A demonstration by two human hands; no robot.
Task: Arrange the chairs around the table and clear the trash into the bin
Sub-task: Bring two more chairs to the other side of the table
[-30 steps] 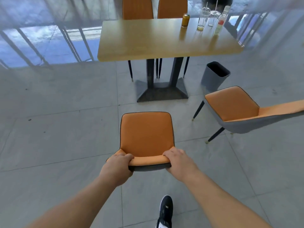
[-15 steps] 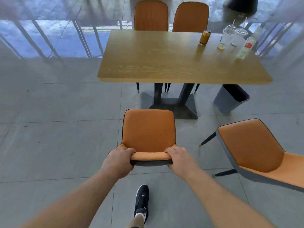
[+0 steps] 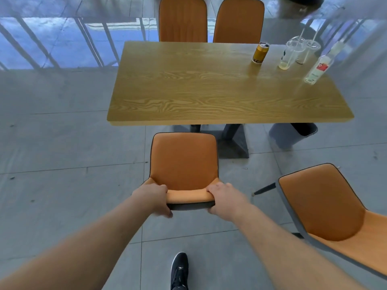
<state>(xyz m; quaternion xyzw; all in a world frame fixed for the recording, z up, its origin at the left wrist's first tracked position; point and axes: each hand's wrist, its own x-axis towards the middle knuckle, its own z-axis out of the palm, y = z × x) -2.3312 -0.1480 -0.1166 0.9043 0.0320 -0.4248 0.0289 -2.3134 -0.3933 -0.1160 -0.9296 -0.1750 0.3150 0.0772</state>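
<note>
An orange chair (image 3: pixel 184 162) faces the near edge of the wooden table (image 3: pixel 209 91). My left hand (image 3: pixel 152 197) and my right hand (image 3: pixel 227 198) both grip the top of its backrest. Its seat front lies just short of the table edge. On the table's far right stand a gold can (image 3: pixel 260 52), two clear plastic cups with straws (image 3: pixel 290 54), and a clear bottle (image 3: pixel 318 69). A grey bin (image 3: pixel 291 136) stands on the floor under the table's right end, partly hidden by the tabletop.
A second orange chair (image 3: pixel 326 206) stands askew at the right, close to my right arm. Two more orange chairs (image 3: pixel 209 19) are tucked in at the table's far side. My black shoe (image 3: pixel 179 271) is on the grey tiled floor. Glass railing runs behind.
I have walked forward with the chair in both hands. It has come up to the table's near edge, and the table and the side chair look larger and nearer.
</note>
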